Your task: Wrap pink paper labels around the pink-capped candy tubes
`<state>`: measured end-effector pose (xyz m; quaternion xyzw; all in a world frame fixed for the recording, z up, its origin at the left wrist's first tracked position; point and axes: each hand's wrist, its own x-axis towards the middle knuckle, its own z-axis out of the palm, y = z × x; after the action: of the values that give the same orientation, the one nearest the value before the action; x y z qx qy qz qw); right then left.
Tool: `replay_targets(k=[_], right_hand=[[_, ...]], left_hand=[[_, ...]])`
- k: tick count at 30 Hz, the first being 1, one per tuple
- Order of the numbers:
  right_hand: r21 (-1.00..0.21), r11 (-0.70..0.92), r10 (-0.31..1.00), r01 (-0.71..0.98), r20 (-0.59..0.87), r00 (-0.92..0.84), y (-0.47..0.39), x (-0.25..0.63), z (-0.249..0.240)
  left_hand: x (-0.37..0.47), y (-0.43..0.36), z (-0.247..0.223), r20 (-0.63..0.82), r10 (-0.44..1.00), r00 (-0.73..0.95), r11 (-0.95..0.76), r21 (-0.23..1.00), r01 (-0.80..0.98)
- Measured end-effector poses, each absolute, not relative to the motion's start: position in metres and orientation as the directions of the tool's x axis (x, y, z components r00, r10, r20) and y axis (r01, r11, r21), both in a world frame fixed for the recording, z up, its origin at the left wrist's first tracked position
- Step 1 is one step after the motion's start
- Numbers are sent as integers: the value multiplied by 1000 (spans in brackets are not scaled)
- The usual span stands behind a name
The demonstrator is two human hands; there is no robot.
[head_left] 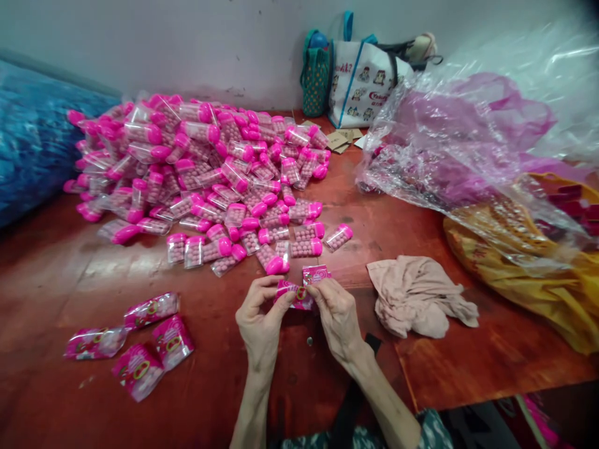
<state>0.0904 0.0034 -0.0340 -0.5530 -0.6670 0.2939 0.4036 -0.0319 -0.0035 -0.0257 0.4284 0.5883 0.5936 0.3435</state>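
Near the middle of the red table, my left hand pinches a pink printed wrapper between thumb and fingers. My right hand is closed on the wrapper's right part, close to my left fingertips. Another pink printed piece shows just above my right fingers; whether it joins the wrapper I cannot tell. Just beyond my hands lies a heap of clear bottles with bright pink caps, filled with small pink balls. To the left rest several wrapped bottles in pink printed sleeves.
A crumpled pale cloth lies right of my hands. Behind it are clear plastic film and a yellow bag. A white tote bag and a green bottle holder stand by the wall. A blue bag is at left.
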Motion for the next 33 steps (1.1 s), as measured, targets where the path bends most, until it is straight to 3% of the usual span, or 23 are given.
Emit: replay_targets(k=[4,11,18,21,23,26,33], right_hand=[[-876,196,981,440,175,-88,5,94,-31],[-955,122,986,271,85,-147,3,94,-21],[-949,19,993,315,54,103,5,100,-19],[-842,8,955,539,166,245,25,109,-18],[-699,7,920,715,285,270,44,112,-20],[-486,-53,911,872,333,242,71,112,-30],[-461,-89,897,883,347,272,78,121,-53]], left_hand=[[-35,-1,-30,27,958,-285,-71,986,-148],[-34,-1,-35,-74,924,-376,-46,952,-302],[-33,1,-35,-167,849,-502,-48,920,-388],[-37,4,-34,-279,761,-586,-77,858,-508],[-41,5,-34,-337,743,-578,-79,813,-577],[-45,5,-32,-388,769,-508,-51,756,-653],[-55,4,-24,-455,782,-425,-36,649,-760]])
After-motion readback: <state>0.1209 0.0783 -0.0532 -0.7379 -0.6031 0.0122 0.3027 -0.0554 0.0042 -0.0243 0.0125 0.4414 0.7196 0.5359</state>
